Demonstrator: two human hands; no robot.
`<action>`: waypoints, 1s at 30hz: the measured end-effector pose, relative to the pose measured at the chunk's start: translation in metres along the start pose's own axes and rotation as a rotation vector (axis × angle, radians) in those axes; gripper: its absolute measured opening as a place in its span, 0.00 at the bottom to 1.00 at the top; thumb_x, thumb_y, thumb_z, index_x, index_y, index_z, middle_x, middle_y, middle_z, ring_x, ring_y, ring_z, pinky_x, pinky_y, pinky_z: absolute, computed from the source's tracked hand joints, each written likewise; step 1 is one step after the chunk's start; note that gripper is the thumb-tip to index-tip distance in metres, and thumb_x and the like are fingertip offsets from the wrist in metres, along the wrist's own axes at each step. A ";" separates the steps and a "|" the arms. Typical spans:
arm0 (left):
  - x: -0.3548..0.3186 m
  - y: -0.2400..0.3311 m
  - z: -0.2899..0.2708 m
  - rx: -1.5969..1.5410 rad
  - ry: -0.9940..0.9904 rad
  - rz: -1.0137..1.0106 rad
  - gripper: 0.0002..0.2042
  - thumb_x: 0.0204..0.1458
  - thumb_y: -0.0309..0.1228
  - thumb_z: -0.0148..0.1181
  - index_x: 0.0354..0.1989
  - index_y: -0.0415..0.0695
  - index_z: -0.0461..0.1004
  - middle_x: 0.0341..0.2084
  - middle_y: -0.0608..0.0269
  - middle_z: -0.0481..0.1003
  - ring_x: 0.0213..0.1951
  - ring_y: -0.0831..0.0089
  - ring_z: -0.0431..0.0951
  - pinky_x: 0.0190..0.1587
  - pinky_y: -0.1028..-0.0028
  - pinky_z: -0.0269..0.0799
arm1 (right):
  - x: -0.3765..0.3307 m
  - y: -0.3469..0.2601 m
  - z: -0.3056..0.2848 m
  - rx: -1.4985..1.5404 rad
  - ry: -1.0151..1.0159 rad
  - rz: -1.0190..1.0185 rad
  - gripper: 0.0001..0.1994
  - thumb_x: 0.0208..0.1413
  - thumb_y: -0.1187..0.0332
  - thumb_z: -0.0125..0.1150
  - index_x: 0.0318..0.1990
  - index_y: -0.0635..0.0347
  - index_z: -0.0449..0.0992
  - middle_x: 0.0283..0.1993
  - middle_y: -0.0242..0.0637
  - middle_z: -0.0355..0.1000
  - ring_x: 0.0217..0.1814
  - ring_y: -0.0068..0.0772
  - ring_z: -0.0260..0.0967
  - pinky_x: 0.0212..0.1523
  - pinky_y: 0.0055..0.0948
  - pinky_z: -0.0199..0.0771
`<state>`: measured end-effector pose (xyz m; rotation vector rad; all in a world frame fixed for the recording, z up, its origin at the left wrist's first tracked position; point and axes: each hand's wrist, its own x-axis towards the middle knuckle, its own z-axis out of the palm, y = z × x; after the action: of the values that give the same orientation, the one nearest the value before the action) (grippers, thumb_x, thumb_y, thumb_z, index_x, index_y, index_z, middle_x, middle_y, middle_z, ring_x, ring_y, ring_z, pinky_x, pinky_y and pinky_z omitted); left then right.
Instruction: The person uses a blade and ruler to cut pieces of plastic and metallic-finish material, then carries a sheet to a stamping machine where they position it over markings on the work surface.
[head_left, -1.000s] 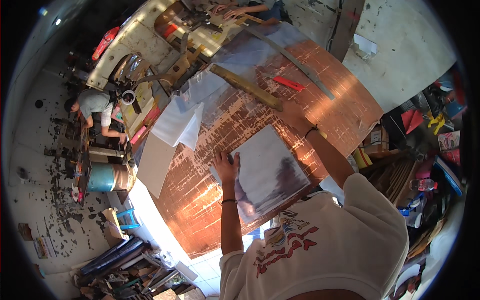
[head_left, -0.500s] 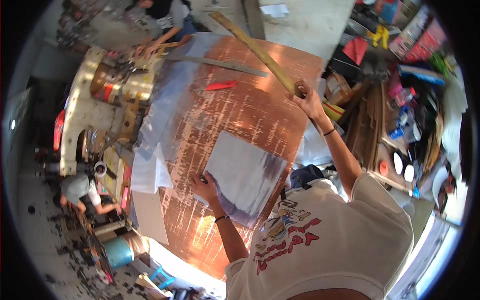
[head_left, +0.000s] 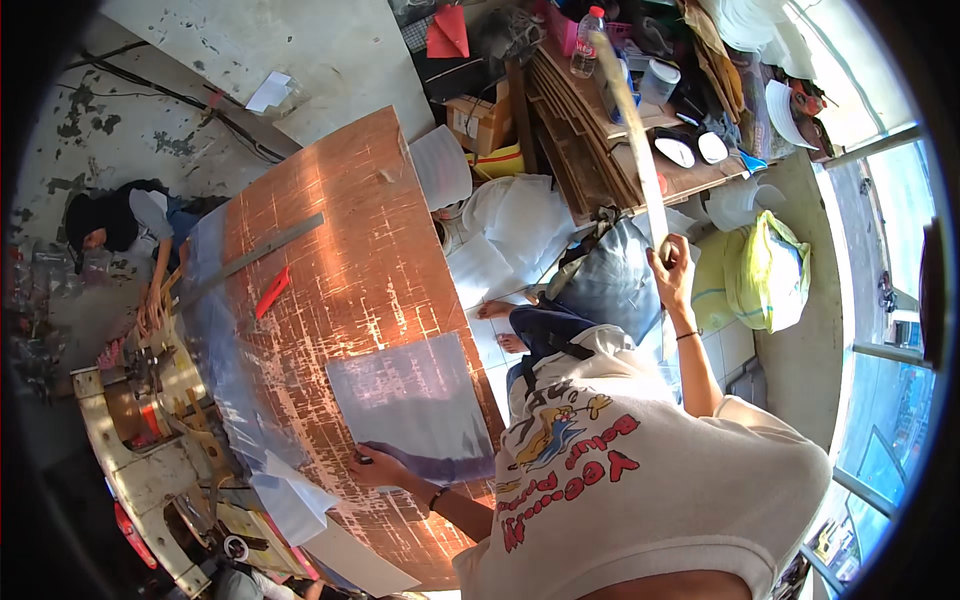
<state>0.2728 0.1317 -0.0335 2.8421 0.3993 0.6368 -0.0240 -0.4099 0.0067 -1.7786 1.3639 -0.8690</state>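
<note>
My right hand [head_left: 673,272], held out to the right beyond the worktable, is closed around one end of a long, narrow wooden strip [head_left: 632,125], which points away from me. My left hand [head_left: 378,468] rests at the near left edge of a grey, translucent rectangular sheet [head_left: 405,390]. Its fingers are curled on a small dark object that I cannot make out. Under the sheet lies the scratched reddish-brown table top [head_left: 340,190]. Farther off on that top are a red cutter-like tool [head_left: 272,291] and a flat grey metal bar [head_left: 255,258].
A co-worker [head_left: 135,220] bends over the table's far left side, beside a cream machine frame [head_left: 105,430]. White sheets [head_left: 300,490] lie along the left edge. On the right are stacked brown boards [head_left: 575,130], a stuffed dark bag [head_left: 605,275] and a yellow-green sack [head_left: 770,270].
My view has turned toward the right. The wooden strip in my right hand has swung from over the table top out past its right side. My left hand stays at the sheet.
</note>
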 end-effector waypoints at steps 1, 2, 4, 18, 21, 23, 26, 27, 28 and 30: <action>0.001 0.004 0.004 -0.009 -0.007 0.013 0.20 0.60 0.51 0.52 0.37 0.44 0.75 0.35 0.57 0.72 0.40 0.55 0.72 0.46 0.52 0.64 | -0.006 0.002 -0.014 0.016 0.025 0.026 0.17 0.53 0.69 0.67 0.46 0.61 0.67 0.24 0.30 0.69 0.25 0.15 0.60 0.26 0.21 0.62; 0.001 0.000 0.005 0.009 -0.019 -0.007 0.20 0.60 0.51 0.51 0.38 0.44 0.75 0.35 0.58 0.72 0.41 0.56 0.71 0.47 0.52 0.64 | -0.011 0.005 -0.022 0.043 0.033 0.044 0.16 0.53 0.70 0.67 0.46 0.61 0.67 0.23 0.29 0.69 0.24 0.15 0.59 0.26 0.20 0.61; -0.001 -0.009 0.005 0.030 -0.023 -0.035 0.20 0.60 0.51 0.50 0.39 0.45 0.75 0.35 0.59 0.72 0.41 0.56 0.71 0.48 0.52 0.63 | -0.011 0.012 -0.024 0.045 0.018 0.047 0.16 0.53 0.69 0.67 0.45 0.60 0.67 0.22 0.29 0.68 0.23 0.16 0.58 0.25 0.21 0.60; 0.009 0.007 0.001 -0.018 -0.024 0.022 0.20 0.60 0.48 0.51 0.38 0.41 0.75 0.32 0.53 0.72 0.37 0.54 0.73 0.41 0.53 0.67 | 0.109 0.076 0.152 -0.365 -0.726 0.382 0.26 0.36 0.52 0.72 0.36 0.70 0.81 0.32 0.48 0.79 0.34 0.38 0.78 0.39 0.36 0.76; 0.008 0.012 -0.003 -0.060 -0.080 -0.040 0.20 0.61 0.46 0.49 0.37 0.39 0.73 0.32 0.49 0.69 0.39 0.52 0.70 0.44 0.49 0.64 | 0.145 0.103 0.204 -0.364 -0.754 0.454 0.26 0.31 0.54 0.74 0.35 0.69 0.82 0.34 0.49 0.80 0.35 0.40 0.79 0.40 0.35 0.77; 0.007 0.011 0.001 -0.036 -0.083 -0.024 0.20 0.61 0.45 0.48 0.38 0.37 0.72 0.33 0.48 0.69 0.38 0.50 0.70 0.44 0.49 0.65 | 0.179 0.131 0.236 -0.651 -0.822 0.401 0.28 0.30 0.55 0.74 0.40 0.67 0.82 0.39 0.50 0.80 0.43 0.43 0.79 0.45 0.37 0.78; 0.004 -0.004 -0.005 0.035 -0.091 0.000 0.20 0.62 0.44 0.47 0.39 0.35 0.71 0.34 0.44 0.68 0.38 0.47 0.70 0.42 0.49 0.65 | 0.195 0.135 0.289 -0.777 -0.825 0.427 0.29 0.30 0.56 0.74 0.42 0.66 0.82 0.44 0.51 0.79 0.50 0.46 0.78 0.50 0.40 0.78; 0.004 -0.002 -0.006 0.031 -0.125 0.022 0.21 0.63 0.44 0.46 0.40 0.34 0.70 0.35 0.43 0.68 0.39 0.46 0.70 0.41 0.49 0.66 | 0.208 0.144 0.296 -0.842 -0.818 0.470 0.28 0.31 0.57 0.73 0.44 0.64 0.82 0.46 0.52 0.79 0.52 0.45 0.77 0.53 0.41 0.77; 0.003 0.000 -0.005 0.042 -0.133 0.029 0.21 0.63 0.44 0.46 0.40 0.34 0.70 0.35 0.43 0.68 0.39 0.46 0.70 0.41 0.49 0.66 | 0.222 0.155 0.298 -0.845 -0.826 0.483 0.28 0.31 0.57 0.73 0.44 0.64 0.82 0.46 0.52 0.79 0.52 0.45 0.77 0.53 0.41 0.77; 0.004 0.008 -0.006 -0.016 -0.208 0.006 0.20 0.63 0.42 0.43 0.41 0.33 0.69 0.37 0.42 0.65 0.39 0.45 0.69 0.43 0.48 0.66 | 0.249 0.175 0.319 -0.785 -0.815 0.455 0.27 0.32 0.57 0.71 0.42 0.64 0.82 0.45 0.51 0.79 0.50 0.48 0.77 0.50 0.43 0.76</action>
<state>0.2755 0.1267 -0.0241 2.8575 0.3482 0.3380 0.2136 -0.6390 -0.2858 -1.8826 1.4952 0.6844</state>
